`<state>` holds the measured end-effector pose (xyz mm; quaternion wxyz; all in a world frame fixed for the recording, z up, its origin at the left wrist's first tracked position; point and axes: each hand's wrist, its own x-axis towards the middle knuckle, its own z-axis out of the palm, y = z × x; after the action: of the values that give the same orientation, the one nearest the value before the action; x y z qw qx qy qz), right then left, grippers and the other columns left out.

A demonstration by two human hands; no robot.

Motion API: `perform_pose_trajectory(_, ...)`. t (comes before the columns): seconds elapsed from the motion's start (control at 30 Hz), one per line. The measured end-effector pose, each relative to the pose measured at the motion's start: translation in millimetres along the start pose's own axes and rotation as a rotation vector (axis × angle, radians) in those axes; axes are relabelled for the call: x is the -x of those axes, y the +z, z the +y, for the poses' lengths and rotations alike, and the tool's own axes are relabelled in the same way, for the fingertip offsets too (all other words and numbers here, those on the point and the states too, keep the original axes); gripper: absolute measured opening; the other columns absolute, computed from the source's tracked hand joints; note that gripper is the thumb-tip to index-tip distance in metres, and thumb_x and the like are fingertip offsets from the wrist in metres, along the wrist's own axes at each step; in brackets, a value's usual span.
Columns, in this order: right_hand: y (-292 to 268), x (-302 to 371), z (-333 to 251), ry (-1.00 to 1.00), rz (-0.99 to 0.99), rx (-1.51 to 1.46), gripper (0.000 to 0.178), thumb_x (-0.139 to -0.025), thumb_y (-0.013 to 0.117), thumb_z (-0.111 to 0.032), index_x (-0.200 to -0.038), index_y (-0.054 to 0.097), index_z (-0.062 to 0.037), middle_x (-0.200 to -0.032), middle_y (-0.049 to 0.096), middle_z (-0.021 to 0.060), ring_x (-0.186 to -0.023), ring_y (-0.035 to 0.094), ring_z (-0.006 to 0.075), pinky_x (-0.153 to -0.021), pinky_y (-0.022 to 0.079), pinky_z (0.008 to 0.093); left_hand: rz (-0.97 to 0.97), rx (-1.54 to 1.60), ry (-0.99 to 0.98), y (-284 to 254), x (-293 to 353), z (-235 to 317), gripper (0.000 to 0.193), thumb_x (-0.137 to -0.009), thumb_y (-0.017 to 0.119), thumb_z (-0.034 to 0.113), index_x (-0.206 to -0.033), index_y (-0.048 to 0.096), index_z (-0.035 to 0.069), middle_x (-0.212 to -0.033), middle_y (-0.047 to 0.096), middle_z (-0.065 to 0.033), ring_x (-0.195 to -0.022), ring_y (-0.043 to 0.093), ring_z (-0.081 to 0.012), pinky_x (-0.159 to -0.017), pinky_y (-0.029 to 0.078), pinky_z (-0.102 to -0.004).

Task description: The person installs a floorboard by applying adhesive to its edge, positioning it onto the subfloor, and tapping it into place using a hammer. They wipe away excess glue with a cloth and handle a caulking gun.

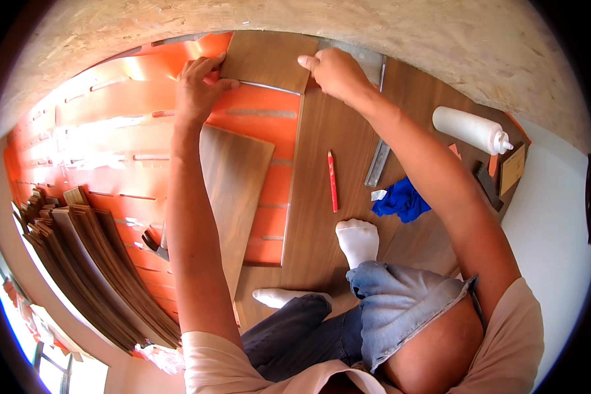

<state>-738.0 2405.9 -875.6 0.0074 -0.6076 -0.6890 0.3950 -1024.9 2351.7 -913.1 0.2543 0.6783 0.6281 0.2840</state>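
Note:
A short brown floorboard piece [266,60] lies at the far edge of the floor, against the pale wall. My left hand [200,85] grips its left end, fingers along the side and thumb at the near corner. At the opposite end my right hand [338,73] is closed, its thumb on the board's right edge; the other fingers are mostly hidden. A longer loose floorboard [236,190] rests on the orange underlay [262,125] beside my left forearm. Laid floorboards [322,138] border the gap on the right, with a red pencil [333,180] lying on them.
Right of the pencil are a metal straightedge [377,164], a blue cloth [404,200] and a white squeeze bottle [469,129]. Stacked floorboards [92,262] stand at the left, near a dark angled piece [154,244]. My white-socked foot [358,241] is on the laid boards.

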Motion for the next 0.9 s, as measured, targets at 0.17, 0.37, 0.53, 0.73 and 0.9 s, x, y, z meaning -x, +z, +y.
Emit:
perform_pose_trajectory(0.17, -6.4, -4.2, -5.1, 0.032, 0.017, -0.02, 0.058, -0.108, 0.055, -0.038, -0.065, 0.049, 0.0007, -0.063, 0.055, 0.0183, -0.062, 0.056, 0.0359, -0.068, 0.047, 0.0523, 0.036, 0.079, -0.056, -0.4, 1.2, 7.7, 0.059, -0.069, 0.092, 0.017, -0.124, 0.075, 0.006, -0.103, 0.075, -0.0041, -0.104, 0.063, -0.0245, -0.096, 0.051, -0.0406)
perform_pose_trajectory(0.37, 7.5, -11.0, -7.0, 0.039, 0.099, -0.022, 0.061, -0.109, 0.054, -0.038, -0.061, 0.046, -0.0008, -0.059, 0.052, 0.016, -0.058, 0.053, 0.0332, -0.064, 0.045, 0.0511, 0.105, 0.033, -0.022, 8.1, 0.0, -2.5, 0.058, -0.071, 0.091, 0.018, -0.125, 0.074, 0.006, -0.108, 0.074, -0.0047, -0.105, 0.063, -0.025, -0.095, 0.052, -0.0405)
perform_pose_trajectory(0.53, 5.0, -11.6, -10.2, 0.018, 0.102, -0.006, 0.063, -0.11, 0.052, -0.039, -0.06, 0.047, -0.0006, -0.06, 0.053, 0.0161, -0.06, 0.054, 0.0338, -0.064, 0.046, 0.0512, 0.097, -0.004, 0.009, 7.9, -0.4, -5.6, 0.06, -0.072, 0.092, 0.02, -0.128, 0.073, 0.007, -0.103, 0.072, -0.0041, -0.101, 0.061, -0.0255, -0.093, 0.052, -0.0399)
perform_pose_trajectory(0.73, 7.1, -7.9, -1.5, 0.004, 0.159, 0.041, 0.06, -0.107, 0.055, -0.043, -0.065, 0.052, 0.0005, -0.062, 0.055, 0.0167, -0.063, 0.057, 0.0354, -0.066, 0.047, 0.0513, 0.121, -0.027, 0.021, 15.9, 2.0, -9.2, 0.062, -0.068, 0.094, 0.027, -0.126, 0.077, 0.011, -0.102, 0.069, -0.0024, -0.101, 0.06, -0.024, -0.094, 0.049, -0.0394)
perform_pose_trajectory(0.9, 4.8, -6.9, 7.8, -0.005, 0.176, 0.065, 0.058, -0.104, 0.061, -0.046, -0.071, 0.057, 0.0014, -0.063, 0.057, 0.0156, -0.064, 0.057, 0.0336, -0.067, 0.046, 0.0501, 0.178, -0.105, 0.092, 24.7, 1.9, -11.1, 0.063, -0.07, 0.094, 0.029, -0.129, 0.076, 0.014, -0.111, 0.068, -0.0018, -0.106, 0.061, -0.0216, -0.095, 0.048, -0.0386)
